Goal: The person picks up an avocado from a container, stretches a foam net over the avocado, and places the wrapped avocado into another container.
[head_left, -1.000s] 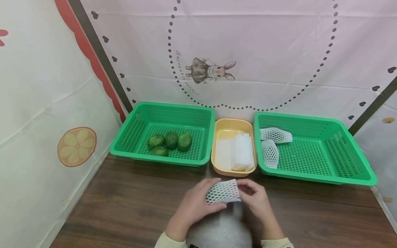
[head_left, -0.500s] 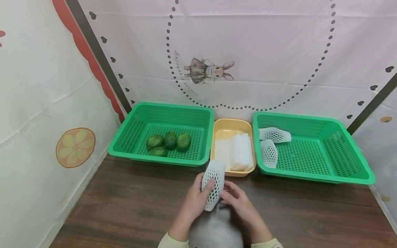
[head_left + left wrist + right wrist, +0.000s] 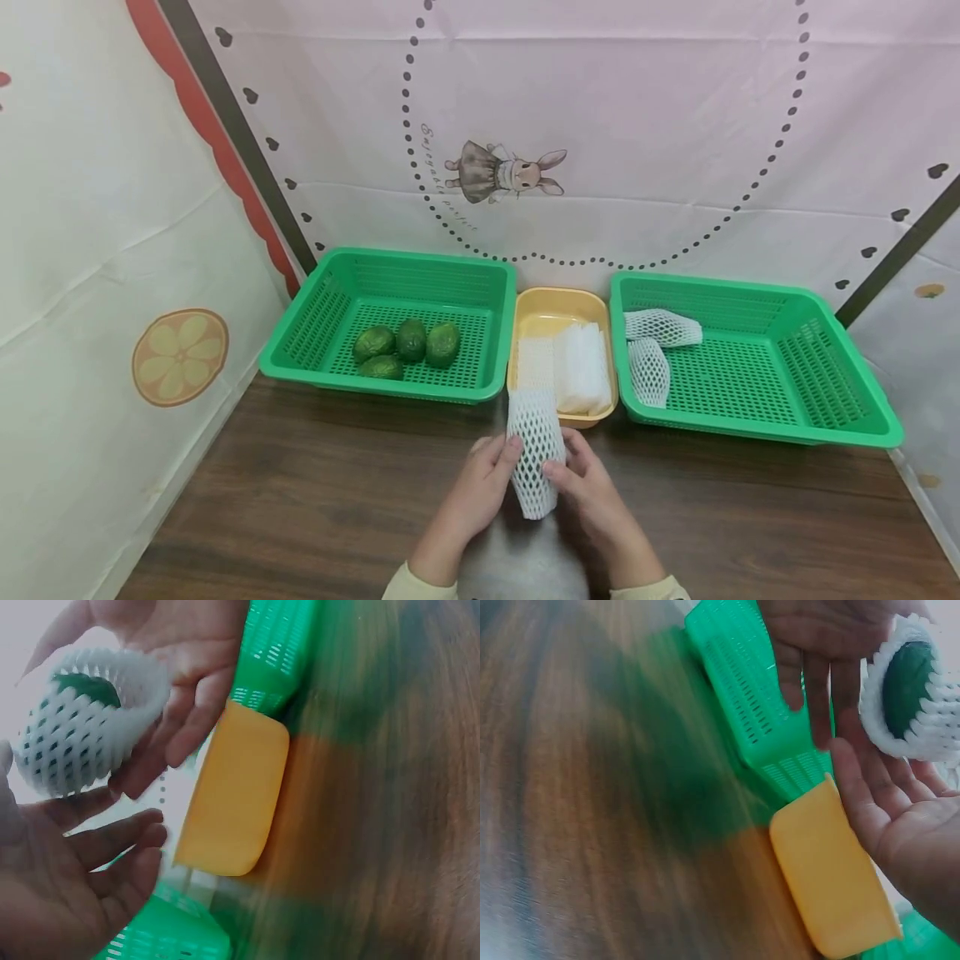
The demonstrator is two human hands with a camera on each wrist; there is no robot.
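A white foam net sleeve (image 3: 536, 433) with an avocado inside is held low between both hands, in front of the yellow tray. Dark green avocado skin (image 3: 909, 688) shows through the sleeve's open end in the right wrist view, and again in the left wrist view. My left hand (image 3: 477, 490) grips the sleeve's left side, thumb lying on top. On the opposite side, my right hand (image 3: 596, 493) holds it between thumb and fingers. The sleeve's far end stretches past the fruit and overlaps the tray's front rim in the head view.
Several bare avocados (image 3: 411, 341) lie in the left green basket (image 3: 300, 372). The yellow tray (image 3: 564, 298) bears flat foam sleeves (image 3: 581, 367). In the right green basket (image 3: 825, 430) lie two sleeved fruits (image 3: 649, 372). A patterned cloth (image 3: 637, 100) hangs behind the wooden table (image 3: 337, 483).
The sleeved avocado has turned from lying sideways to pointing away from me. My right hand has come off the sleeve's end and now holds its right side.
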